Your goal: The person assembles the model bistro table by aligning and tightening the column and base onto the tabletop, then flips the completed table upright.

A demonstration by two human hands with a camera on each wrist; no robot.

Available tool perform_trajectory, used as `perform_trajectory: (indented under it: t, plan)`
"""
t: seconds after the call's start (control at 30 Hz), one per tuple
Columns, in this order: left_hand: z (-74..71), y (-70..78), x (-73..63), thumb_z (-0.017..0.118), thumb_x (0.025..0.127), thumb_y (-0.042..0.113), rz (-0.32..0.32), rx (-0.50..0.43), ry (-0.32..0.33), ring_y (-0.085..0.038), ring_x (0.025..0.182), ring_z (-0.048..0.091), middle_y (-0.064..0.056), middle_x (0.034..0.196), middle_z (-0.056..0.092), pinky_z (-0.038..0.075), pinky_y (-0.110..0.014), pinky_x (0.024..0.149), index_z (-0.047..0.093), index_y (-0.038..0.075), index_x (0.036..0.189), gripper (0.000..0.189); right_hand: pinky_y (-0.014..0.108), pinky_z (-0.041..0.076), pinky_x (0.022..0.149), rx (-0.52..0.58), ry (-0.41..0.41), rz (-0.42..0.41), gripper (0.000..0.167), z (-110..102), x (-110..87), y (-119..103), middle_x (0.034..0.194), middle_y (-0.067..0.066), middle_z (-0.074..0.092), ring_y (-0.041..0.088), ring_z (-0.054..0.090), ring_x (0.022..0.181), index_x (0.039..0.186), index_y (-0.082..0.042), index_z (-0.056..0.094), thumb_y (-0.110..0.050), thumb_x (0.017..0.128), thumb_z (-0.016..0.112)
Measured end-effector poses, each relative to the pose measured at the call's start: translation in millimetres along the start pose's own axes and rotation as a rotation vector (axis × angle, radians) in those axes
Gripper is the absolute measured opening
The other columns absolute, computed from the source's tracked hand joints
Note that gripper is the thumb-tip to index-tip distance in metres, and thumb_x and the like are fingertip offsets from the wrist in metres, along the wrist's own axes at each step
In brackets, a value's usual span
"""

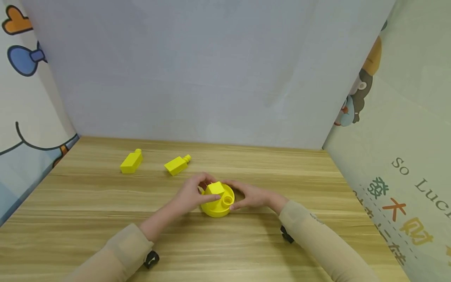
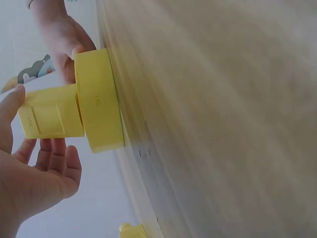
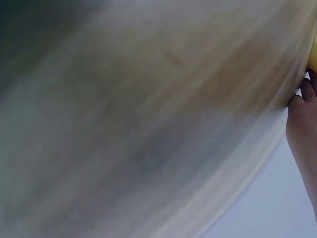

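A round yellow base (image 1: 215, 213) with a raised rim and a ring-shaped socket (image 1: 227, 201) sits on the wooden table. In the socket area beside that ring, a yellow rectangular block (image 2: 54, 111) stands upright; its lower end is hidden. My left hand (image 1: 192, 192) pinches the block near its top between thumb and fingers. From the right, my right hand (image 1: 251, 196) holds the base by its side, thumb in front and fingers behind. The right wrist view catches only part of that hand (image 3: 304, 124) and a sliver of yellow.
Two more yellow blocks lie farther back on the left: one block (image 1: 131, 162) with a small knob, another block (image 1: 177, 165) with a threaded-looking end. A pale curtain (image 1: 211, 78) closes off the table's back edge, and printed cloths hang at both sides.
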State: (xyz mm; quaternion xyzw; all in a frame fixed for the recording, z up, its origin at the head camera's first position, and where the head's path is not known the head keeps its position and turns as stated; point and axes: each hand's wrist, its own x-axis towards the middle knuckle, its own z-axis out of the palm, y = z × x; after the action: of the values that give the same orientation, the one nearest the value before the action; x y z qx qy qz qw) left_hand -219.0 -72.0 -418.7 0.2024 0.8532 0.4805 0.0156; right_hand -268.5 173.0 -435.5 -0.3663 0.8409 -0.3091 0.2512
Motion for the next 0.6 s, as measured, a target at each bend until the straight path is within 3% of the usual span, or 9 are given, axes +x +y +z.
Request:
perform_trajectory:
  t: [0.27,0.5,0.6]
  plan:
    - [-11.7,-6.7,3.3,0.074,0.082,0.027,0.105,-0.051,-0.179,-0.019,0.095,0.055,-0.005,0.113,0.063,0.05,-0.034,0.078,0.062,0.009,0.118,0.041,0.043,0.021,0.114,0.01,-0.004,0.017,0.085,1.0,-0.9,1.2,0.153,-0.003,0.028,0.014,0.027,0.138,0.15,-0.026,0.02,-0.041,0.083,0.07]
    - [-23.5,-8.9,4.7,0.069,0.087,0.024,0.073,-0.109,-0.307,-0.024,0.108,0.055,-0.008,0.12,0.059,0.049,-0.038,0.089,0.057,0.006,0.12,0.04,0.045,0.022,0.114,0.007,-0.001,0.026,0.086,1.5,-1.9,-0.3,0.152,-0.001,0.029,0.016,0.029,0.138,0.151,-0.023,0.02,-0.042,0.083,0.07]
    - [-27.0,-10.6,5.6,0.066,0.089,0.021,0.093,-0.143,-0.352,-0.026,0.113,0.054,-0.01,0.124,0.058,0.048,-0.041,0.093,0.056,0.003,0.121,0.038,0.045,0.022,0.114,0.004,0.0,0.029,0.086,1.5,-2.0,-0.5,0.152,-0.001,0.029,0.016,0.029,0.138,0.151,-0.023,0.02,-0.041,0.083,0.07]
